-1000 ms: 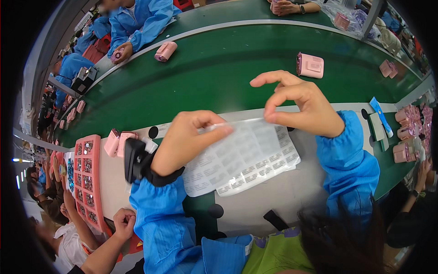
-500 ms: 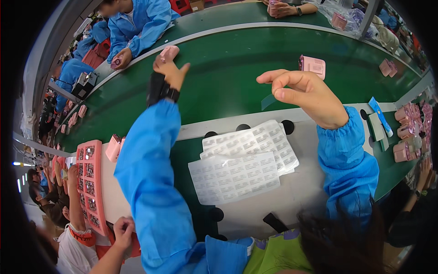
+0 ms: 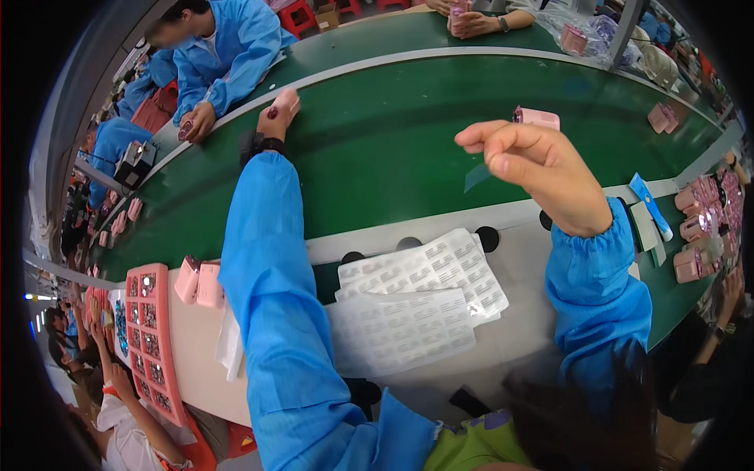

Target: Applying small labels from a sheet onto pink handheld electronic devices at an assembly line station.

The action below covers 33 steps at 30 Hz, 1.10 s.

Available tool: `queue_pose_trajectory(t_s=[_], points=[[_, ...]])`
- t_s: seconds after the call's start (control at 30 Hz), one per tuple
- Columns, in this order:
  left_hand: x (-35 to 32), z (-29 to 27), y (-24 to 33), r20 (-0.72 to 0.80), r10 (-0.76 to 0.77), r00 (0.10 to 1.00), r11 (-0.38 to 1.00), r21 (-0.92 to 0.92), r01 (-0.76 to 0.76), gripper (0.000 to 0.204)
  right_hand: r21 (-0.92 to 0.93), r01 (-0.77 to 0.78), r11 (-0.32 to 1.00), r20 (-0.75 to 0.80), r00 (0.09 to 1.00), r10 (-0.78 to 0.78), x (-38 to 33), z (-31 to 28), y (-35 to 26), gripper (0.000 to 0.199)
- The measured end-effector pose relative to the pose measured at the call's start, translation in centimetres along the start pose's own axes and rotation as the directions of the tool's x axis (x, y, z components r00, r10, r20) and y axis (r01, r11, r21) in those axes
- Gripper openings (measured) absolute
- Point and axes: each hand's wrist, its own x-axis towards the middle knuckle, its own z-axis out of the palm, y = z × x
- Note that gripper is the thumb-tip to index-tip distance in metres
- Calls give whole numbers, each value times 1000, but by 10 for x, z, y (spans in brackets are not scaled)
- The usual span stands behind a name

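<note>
Reaching far out over the green belt, my left hand (image 3: 276, 124) is closed round a small pink boxy device (image 3: 286, 100) with a dark shiny end. My right hand (image 3: 542, 166) hovers above the near side of the belt, thumb and fingers pinched on a small clear film piece (image 3: 476, 177) that hangs from the fingertips. Just behind that hand lies another pink device (image 3: 539, 118), partly covered by it. Overlapping sheets of printed labels (image 3: 400, 330) rest on the grey work surface between my forearms.
Left of my sleeve stand two pink devices (image 3: 209, 284) and a pink tray (image 3: 161, 337) of small shiny parts. At right lie a blue tube (image 3: 650, 206) and several pink devices (image 3: 691, 228). Across the belt a co-worker in blue (image 3: 228, 55) holds a device.
My left hand, with the pink device, has shifted left, and its wrist has turned. My right hand has moved slightly right and down with the film. The whole view has shifted a little.
</note>
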Motion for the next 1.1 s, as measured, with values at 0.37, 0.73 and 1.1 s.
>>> queue_pose_trajectory(t_s=[0.37,0.73,1.1], points=[[-280,-81,228,679,149,719,388,-709,589,46,134,-54,990,-59,996,62,-21,25,-21,3],[-348,-98,247,518,322,792,498,-805,324,49,7,-39,999,-96,995,40,-47,50,-27,11],[-346,-100,254,541,224,810,558,-753,349,64,-69,-31,997,-129,991,22,-44,55,-27,10]])
